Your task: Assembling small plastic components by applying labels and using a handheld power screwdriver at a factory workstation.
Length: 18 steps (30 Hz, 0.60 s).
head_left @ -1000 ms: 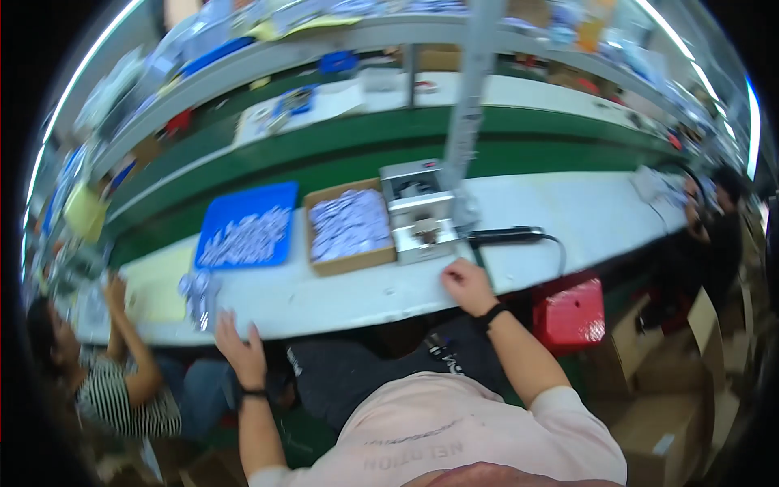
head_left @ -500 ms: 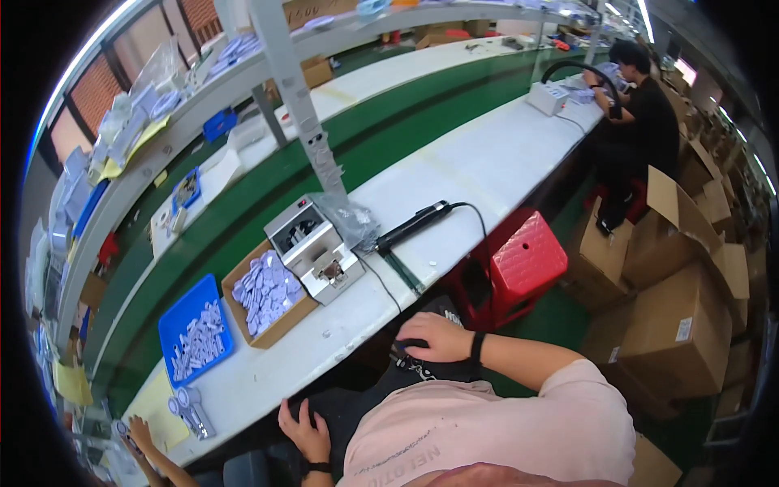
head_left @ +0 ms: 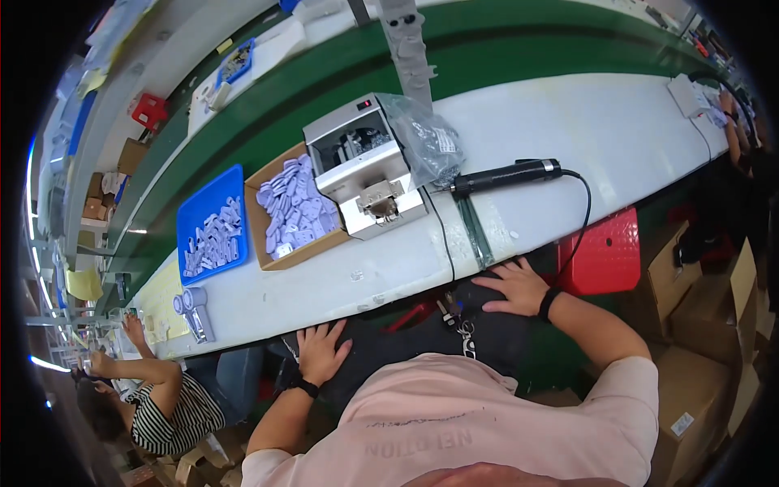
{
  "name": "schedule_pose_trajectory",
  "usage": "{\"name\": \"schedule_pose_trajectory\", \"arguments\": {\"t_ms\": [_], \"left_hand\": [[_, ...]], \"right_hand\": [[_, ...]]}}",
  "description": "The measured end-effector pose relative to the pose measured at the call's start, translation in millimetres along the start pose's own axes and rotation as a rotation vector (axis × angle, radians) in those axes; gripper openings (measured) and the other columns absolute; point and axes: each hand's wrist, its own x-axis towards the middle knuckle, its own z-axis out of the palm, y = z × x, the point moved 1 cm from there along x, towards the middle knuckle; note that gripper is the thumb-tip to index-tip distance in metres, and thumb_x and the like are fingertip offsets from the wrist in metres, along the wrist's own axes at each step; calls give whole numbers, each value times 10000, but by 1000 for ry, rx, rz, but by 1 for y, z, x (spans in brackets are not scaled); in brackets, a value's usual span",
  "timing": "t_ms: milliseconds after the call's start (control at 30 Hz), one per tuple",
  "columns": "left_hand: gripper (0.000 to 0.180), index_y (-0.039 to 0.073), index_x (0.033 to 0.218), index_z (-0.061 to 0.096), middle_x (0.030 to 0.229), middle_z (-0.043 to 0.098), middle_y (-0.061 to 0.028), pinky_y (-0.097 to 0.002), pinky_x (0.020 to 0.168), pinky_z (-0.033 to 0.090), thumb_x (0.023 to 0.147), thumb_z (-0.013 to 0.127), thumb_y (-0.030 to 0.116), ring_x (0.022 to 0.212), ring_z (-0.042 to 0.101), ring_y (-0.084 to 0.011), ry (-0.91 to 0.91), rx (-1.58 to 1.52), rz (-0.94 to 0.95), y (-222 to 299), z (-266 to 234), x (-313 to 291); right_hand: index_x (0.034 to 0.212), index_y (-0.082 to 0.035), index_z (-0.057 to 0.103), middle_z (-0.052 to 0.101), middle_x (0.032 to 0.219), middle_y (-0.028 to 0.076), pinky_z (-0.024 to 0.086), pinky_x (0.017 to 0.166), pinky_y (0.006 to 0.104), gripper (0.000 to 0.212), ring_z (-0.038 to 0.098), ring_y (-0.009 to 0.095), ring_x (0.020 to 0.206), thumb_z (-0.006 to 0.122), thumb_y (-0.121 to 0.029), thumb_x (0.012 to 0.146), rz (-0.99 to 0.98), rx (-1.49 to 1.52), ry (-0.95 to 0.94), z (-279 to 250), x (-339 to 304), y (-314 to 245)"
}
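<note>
My left hand point(head_left: 322, 353) rests over my dark-trousered thigh beside the table's front edge, its fingers spread and holding nothing. On the other side, my right hand point(head_left: 519, 288) lies with fingers stretched out at the table edge, below the electric screwdriver point(head_left: 507, 176); it is empty too. Between the hands a bunch of keys point(head_left: 449, 312) hangs on a metal clip point(head_left: 466, 331). A grey screw feeder point(head_left: 365, 174) stands on the table, with a cardboard box point(head_left: 280, 261) of flat lavender plastic parts point(head_left: 296, 203) to its left.
Left of the box lies a blue tray point(head_left: 237, 180) of small lavender pieces, near two round-headed lavender housings point(head_left: 193, 312). A clear plastic bag point(head_left: 430, 142) touches the feeder. A red stool point(head_left: 604, 252) and cartons point(head_left: 690, 390) stand right. Co-workers sit at both ends.
My view has turned and come closer to the table. My right hand has left the keys at my waist and moved to the table edge, fingers spread. The left hand stays open.
</note>
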Motion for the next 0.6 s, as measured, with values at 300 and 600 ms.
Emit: {"name": "schedule_pose_trajectory", "arguments": {"t_ms": [300,600], "left_hand": [[584,120,1497,595,1526,560,-180,-597,1211,247,1009,615,440,1440,451,-412,-147,5,-66,-11,6,14],[537,99,1439,626,1454,621,-206,-584,1150,341,1008,613,418,1370,535,-416,-113,-10,-110,-16,15,23]], "right_hand": [[1473,-172,627,571,1510,230,322,1237,513,681,473,436,1444,545,-665,1011,156,267,-307,1,41,18],[1431,-156,657,586,1503,195,361,1210,519,582,503,433,1411,603,-559,1015,152,283,-255,17,52,24]]}}
